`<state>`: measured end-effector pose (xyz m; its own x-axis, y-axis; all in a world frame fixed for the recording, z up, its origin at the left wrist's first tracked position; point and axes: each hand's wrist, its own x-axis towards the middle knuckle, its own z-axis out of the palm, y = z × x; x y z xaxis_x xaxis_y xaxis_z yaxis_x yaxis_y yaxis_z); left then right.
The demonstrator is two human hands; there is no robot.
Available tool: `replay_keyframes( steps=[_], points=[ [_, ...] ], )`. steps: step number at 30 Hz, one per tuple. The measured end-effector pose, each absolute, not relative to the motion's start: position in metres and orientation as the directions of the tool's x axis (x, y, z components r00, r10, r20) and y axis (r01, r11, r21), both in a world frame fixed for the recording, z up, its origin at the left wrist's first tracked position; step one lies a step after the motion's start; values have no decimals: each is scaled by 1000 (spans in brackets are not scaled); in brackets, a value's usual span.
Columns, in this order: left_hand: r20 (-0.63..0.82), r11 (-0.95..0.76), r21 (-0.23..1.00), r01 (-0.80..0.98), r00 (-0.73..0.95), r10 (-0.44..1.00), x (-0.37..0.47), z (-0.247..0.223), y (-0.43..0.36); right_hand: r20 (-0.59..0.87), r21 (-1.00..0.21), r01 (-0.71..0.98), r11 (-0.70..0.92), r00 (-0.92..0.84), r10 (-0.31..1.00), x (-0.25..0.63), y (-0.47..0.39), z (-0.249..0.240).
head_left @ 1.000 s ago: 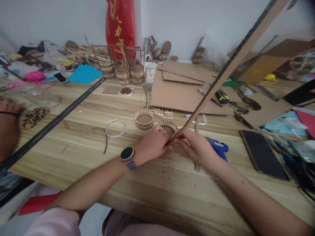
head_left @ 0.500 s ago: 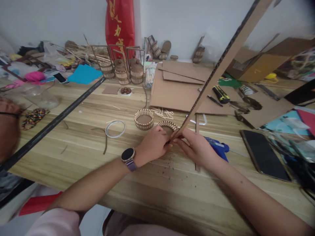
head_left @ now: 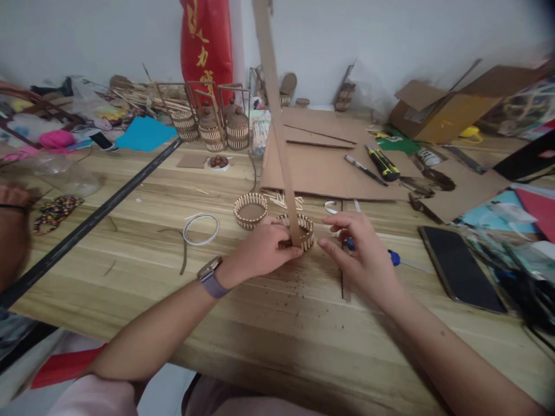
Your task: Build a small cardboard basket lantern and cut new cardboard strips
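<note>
My left hand (head_left: 269,245), with a watch on its wrist, pinches the lower end of a long cardboard strip (head_left: 281,138) at a small round basket of short sticks (head_left: 309,234). The strip rises steeply from the basket's near side, and my fingers hide part of that side. To the right of the basket, my right hand (head_left: 358,245) is open, thumb and fingers apart, with nothing between them. Behind it lies a blue tool that looks like a glue gun (head_left: 393,257), mostly covered by the hand. A second round stick basket (head_left: 250,211) stands just behind my left hand.
A tape roll (head_left: 201,229) lies left of the baskets. Farther back are cardboard sheets (head_left: 316,167), a yellow-black utility knife (head_left: 382,163) and several handled stick baskets (head_left: 212,130). A phone (head_left: 462,268) lies at right. Another person's arm (head_left: 15,237) rests at left.
My right hand has let go of the strip and moved right, its fingers opening. The strip has swung left to a steeper angle, still in my left hand.
</note>
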<state>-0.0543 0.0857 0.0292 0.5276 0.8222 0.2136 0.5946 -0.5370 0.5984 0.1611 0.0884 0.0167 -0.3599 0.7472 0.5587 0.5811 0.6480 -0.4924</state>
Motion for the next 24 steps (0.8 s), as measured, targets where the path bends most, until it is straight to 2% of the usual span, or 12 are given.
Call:
replay_keyframes(
  steps=[5,12,17,24],
  points=[
    [196,-526,639,561,543,817,-54,37,81,546,-380,615,691,-454,704,157,73,4],
    [128,-541,542,643,574,809,-44,27,74,528,-235,674,700,-517,674,151,68,-14],
    [112,-568,477,670,595,796,-38,18,69,447,-255,708,659,-518,730,149,68,-26],
    [147,-599,424,680,601,786,-36,8,66,437,-256,710,657,-521,733,149,67,-31]
  ],
)
